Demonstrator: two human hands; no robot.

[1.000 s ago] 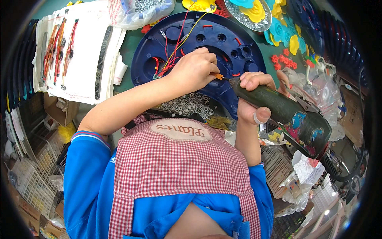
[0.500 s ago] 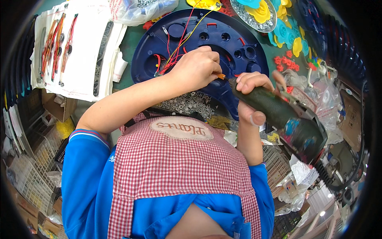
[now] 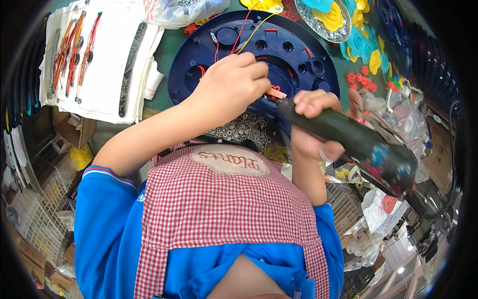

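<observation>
My right hand (image 3: 318, 122) is wrapped round the thick body of a dark corded electric screwdriver (image 3: 343, 137). Its narrow end points left, over the near part of a round dark-blue plastic shell (image 3: 189, 47) on the table. My left hand (image 3: 231, 82) is closed in a pinch over the shell's middle. A small orange piece (image 3: 276, 93) lies between those fingertips and the tool's end. The left fingertips are hidden from above, so what they hold is unclear. Red wires (image 3: 216, 52) and a yellow wire (image 3: 256, 30) run from the shell beside my left hand.
Screws fill a tray (image 3: 241, 130) between the shell and my apron. White sheets (image 3: 107, 50) with wire bundles lie at the left. A metal bowl (image 3: 326, 20) of small clear parts stands at the back right, near red flower-shaped pieces (image 3: 361, 79). The tool's cord (image 3: 443, 214) hangs at the right.
My left hand has shifted slightly left, exposing more of the orange piece. The screwdriver has tilted a little and its end stays near that piece. The whole view has shifted slightly.
</observation>
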